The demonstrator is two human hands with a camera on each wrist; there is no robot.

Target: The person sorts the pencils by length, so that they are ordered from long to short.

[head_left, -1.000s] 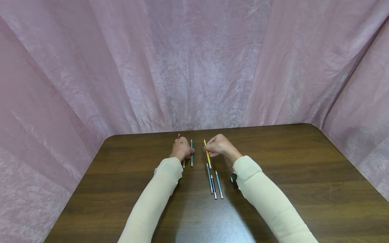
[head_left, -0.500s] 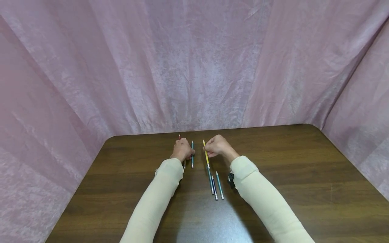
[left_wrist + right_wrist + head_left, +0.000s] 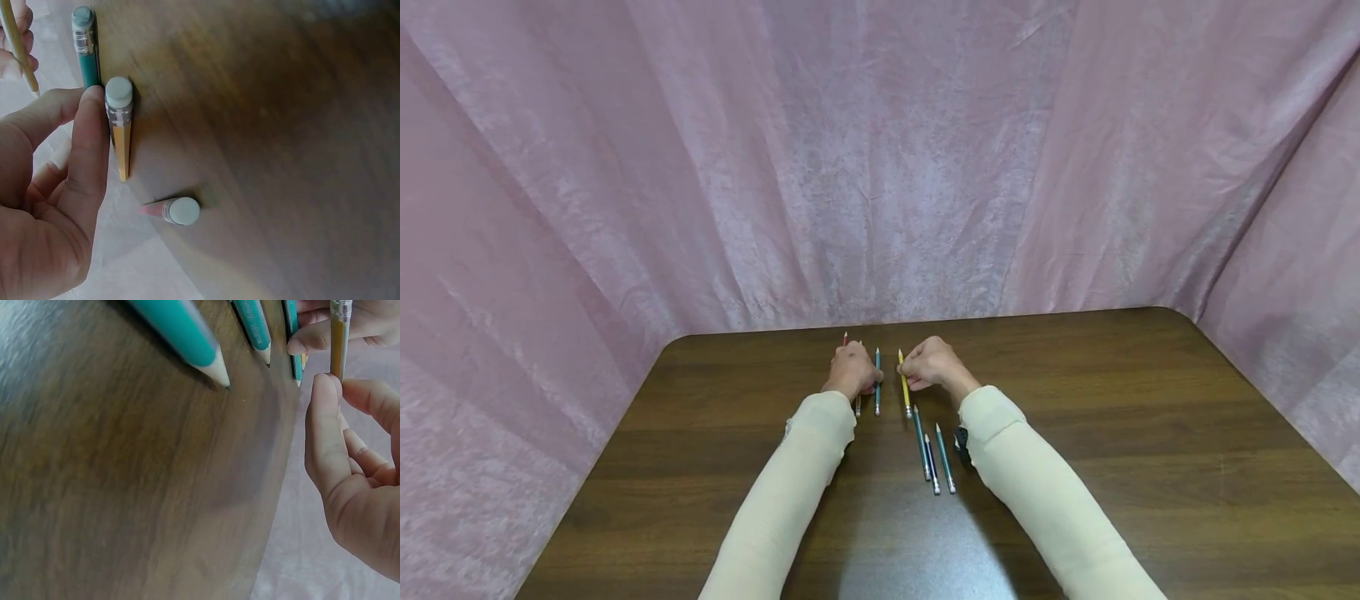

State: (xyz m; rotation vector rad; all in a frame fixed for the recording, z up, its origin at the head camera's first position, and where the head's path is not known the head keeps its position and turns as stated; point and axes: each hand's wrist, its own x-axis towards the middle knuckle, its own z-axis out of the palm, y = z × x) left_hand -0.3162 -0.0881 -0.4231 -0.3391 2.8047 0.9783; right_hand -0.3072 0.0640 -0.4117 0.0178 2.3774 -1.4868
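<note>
In the head view my right hand (image 3: 931, 364) pinches a yellow pencil (image 3: 905, 392) between thumb and forefinger, its tip pointing to the far edge. The right wrist view shows the eraser end of this yellow pencil (image 3: 338, 344) above the fingertips. My left hand (image 3: 853, 371) pinches a green pencil (image 3: 877, 398) lying just left of the yellow one. In the left wrist view, thumb and forefinger of the left hand (image 3: 62, 169) meet at that green pencil (image 3: 91, 65). Beside them lie an orange pencil (image 3: 122, 147) and a red pencil (image 3: 154, 207), partly hidden by the hand in the head view.
Nearer the body, two green pencils (image 3: 921, 442) (image 3: 945, 458) and a dark blue pencil (image 3: 932, 462) lie on the brown wooden table (image 3: 700, 467). Pink curtains (image 3: 880, 167) hang behind the table's far edge and at both sides.
My right hand has moved left with the yellow pencil, closer to the green pencil at the left hand. The left hand keeps its place there.
</note>
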